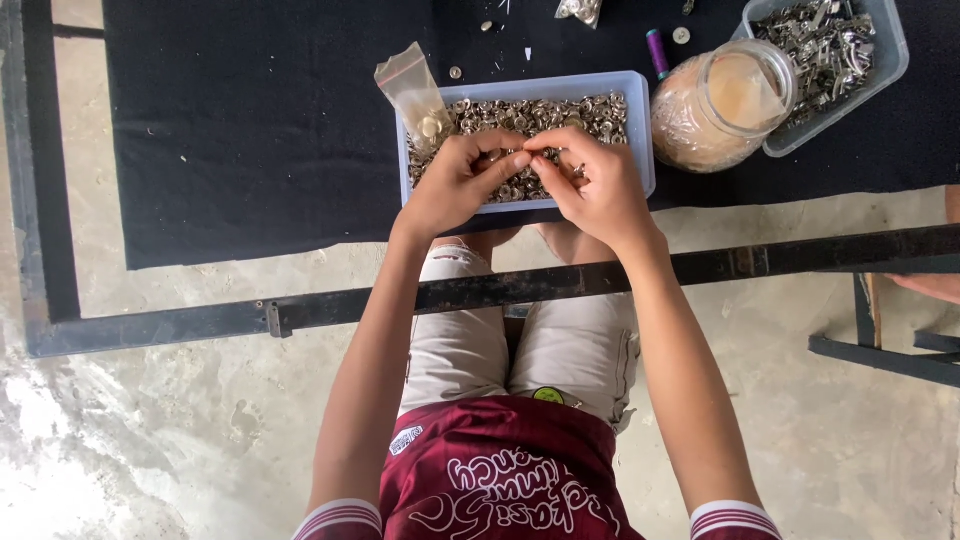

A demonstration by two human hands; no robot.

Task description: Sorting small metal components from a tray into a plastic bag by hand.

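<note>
A pale blue plastic tray full of small silver metal snap buttons sits on a black cloth. My left hand and my right hand hover over its near side, fingertips meeting. Both pinch a small metal piece between thumb and forefinger; the piece itself is mostly hidden by the fingers. A small clear plastic bag holding a few buttons leans on the tray's left corner.
A clear jar lies right of the tray. A second tray of metal clips stands at the back right. A purple thread spool and loose buttons lie on the black cloth. A black metal frame bar crosses above my knees.
</note>
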